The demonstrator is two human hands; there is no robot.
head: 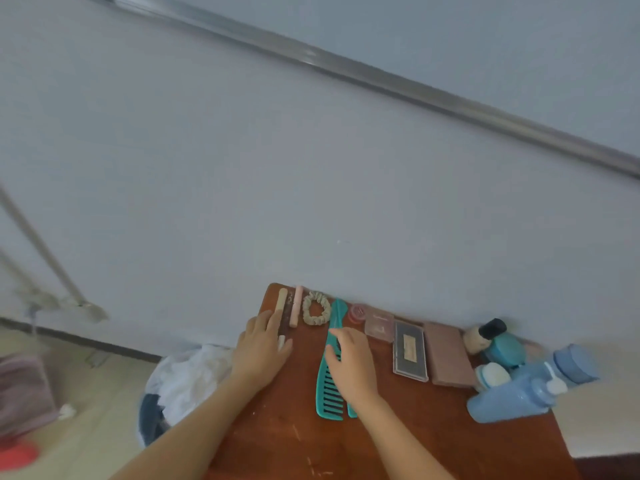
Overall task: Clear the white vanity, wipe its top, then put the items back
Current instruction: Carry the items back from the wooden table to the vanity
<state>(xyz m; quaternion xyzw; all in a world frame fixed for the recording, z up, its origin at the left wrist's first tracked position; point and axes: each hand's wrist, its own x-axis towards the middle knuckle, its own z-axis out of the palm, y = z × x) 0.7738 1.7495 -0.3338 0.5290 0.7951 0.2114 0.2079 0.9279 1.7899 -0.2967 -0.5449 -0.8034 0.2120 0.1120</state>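
Note:
A reddish-brown wooden table [284, 441] carries a row of toiletries along the wall. My left hand [261, 351] lies with straight fingers against a cream stick [282, 299], next to a brown stick [287, 315] and a pink tube [296, 304]. My right hand [351, 360] rests flat on a teal comb [327, 393], with a second teal comb [337, 311] partly hidden under it. A beige scrunchie [317, 308] lies between the two hands. No white vanity is in sight.
Right of the combs lie a pink jar [356, 313], a clear box [379, 326], a black case [409, 349], a mauve palette [448, 355], a teal jar [507, 349] and blue bottles [519, 393]. A bin with a white bag [187, 382] stands left of the table. A mop [52, 268] leans on the wall.

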